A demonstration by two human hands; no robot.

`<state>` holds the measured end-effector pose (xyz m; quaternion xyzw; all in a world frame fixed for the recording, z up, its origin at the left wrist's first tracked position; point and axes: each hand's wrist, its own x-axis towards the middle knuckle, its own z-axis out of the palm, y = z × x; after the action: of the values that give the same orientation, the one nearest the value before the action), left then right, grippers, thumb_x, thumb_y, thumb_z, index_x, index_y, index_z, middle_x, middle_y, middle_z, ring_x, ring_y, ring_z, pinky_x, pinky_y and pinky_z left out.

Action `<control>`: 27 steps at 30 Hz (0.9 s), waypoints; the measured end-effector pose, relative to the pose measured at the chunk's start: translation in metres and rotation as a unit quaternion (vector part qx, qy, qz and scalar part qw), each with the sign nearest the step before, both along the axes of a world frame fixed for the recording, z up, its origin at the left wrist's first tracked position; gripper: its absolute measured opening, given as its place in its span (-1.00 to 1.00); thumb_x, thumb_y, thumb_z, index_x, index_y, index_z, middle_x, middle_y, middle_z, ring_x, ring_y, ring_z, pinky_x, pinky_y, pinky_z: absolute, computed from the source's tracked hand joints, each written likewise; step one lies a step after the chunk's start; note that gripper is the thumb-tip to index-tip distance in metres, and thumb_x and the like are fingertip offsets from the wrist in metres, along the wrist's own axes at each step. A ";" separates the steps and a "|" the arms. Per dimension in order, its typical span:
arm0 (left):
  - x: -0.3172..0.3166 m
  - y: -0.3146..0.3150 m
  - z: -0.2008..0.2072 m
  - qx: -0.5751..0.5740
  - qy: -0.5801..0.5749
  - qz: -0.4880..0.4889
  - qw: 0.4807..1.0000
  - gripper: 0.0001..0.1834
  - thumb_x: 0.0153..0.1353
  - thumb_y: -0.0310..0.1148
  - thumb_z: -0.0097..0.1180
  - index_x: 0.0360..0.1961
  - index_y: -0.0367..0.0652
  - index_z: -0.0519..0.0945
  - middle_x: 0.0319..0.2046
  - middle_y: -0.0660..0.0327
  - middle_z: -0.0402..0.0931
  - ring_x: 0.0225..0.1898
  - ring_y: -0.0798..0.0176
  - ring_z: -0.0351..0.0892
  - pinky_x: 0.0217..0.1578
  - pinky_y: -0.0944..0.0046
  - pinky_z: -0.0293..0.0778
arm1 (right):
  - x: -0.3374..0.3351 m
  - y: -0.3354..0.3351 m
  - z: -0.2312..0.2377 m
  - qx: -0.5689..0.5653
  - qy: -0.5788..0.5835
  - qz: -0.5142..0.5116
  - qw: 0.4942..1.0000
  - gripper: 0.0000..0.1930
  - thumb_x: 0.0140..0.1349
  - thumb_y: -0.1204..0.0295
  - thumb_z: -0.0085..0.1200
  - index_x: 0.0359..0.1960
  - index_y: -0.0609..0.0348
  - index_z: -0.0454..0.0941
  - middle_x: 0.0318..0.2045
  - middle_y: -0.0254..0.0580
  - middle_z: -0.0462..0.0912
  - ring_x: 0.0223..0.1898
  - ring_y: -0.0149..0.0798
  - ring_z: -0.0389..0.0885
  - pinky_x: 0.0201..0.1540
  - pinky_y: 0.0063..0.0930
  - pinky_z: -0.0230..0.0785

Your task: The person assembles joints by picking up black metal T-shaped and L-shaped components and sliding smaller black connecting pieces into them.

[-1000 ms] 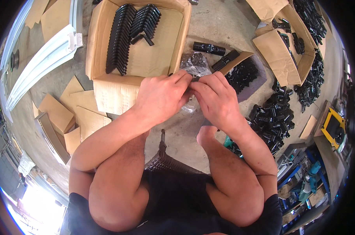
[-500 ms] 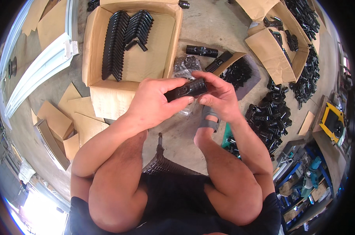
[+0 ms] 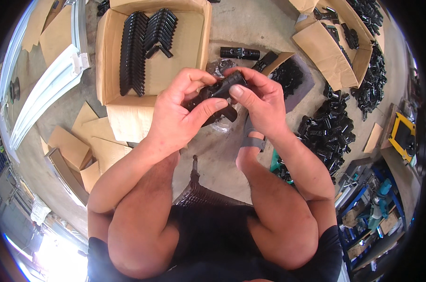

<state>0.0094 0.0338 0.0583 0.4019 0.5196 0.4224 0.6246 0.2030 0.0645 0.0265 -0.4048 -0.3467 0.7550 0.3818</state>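
Between my two hands, above the floor and in front of my knees, is a black tube connector [image 3: 230, 83] with a branching shape. My left hand [image 3: 168, 110] closes on its left part, with the thumb along the near side. My right hand [image 3: 262, 98] pinches its upper right end between thumb and fingers. The fingers cover part of the connector. Just beyond my hands lie a clear plastic bag [image 3: 221, 67] of small dark parts and a single black straight connector [image 3: 239, 53].
An open carton [image 3: 191, 80] at far left holds rows of angled black connectors [image 3: 134, 51]. Right of my hands are a container of small black parts [image 3: 288, 77], a heap of black connectors [image 3: 328, 134] and another carton [image 3: 318, 56]. Flattened cardboard [image 3: 100, 136] lies left.
The connector has turned in my hands: it now tilts up to the right and shows a branch pointing down. My right thumb has moved onto its top; the left fingers have shifted.
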 end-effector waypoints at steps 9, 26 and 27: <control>-0.018 0.001 -0.012 -0.006 -0.100 0.081 0.992 -0.76 0.29 -0.64 0.25 -0.06 -0.29 0.51 -0.16 0.06 0.71 -0.16 0.42 0.67 -0.15 0.44 0.59 | -0.024 0.014 0.007 -0.010 -0.027 0.002 1.000 -0.73 0.37 0.45 0.23 0.05 0.28 0.65 -0.30 -0.40 0.67 -0.32 -0.56 0.55 -0.24 -0.61 0.46; -0.024 -0.005 -0.023 -0.153 -0.253 0.107 0.949 -0.88 0.42 -0.39 0.13 -0.07 -0.02 0.52 -0.07 -0.16 0.66 -0.34 0.23 0.74 -0.56 0.33 0.63 | -0.012 -0.057 -0.154 0.437 -0.471 0.371 0.671 -0.80 0.10 0.48 0.09 -0.22 0.24 0.58 -0.21 -0.04 0.61 -0.06 -0.08 0.62 -0.14 -0.29 0.58; -0.024 -0.005 -0.023 -0.153 -0.253 0.108 0.949 -0.89 0.42 -0.40 0.13 -0.07 -0.02 0.52 -0.07 -0.16 0.66 -0.33 0.22 0.75 -0.56 0.33 0.63 | -0.010 -0.057 -0.152 0.426 -0.462 0.365 0.687 -0.79 0.10 0.48 0.09 -0.22 0.24 0.58 -0.20 -0.04 0.61 -0.05 -0.07 0.61 -0.14 -0.28 0.58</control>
<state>-0.0148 0.0292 0.0352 0.1233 0.4434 0.4909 0.7397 0.1928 0.0076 -0.1259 -0.3376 -0.8841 0.3230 -0.0008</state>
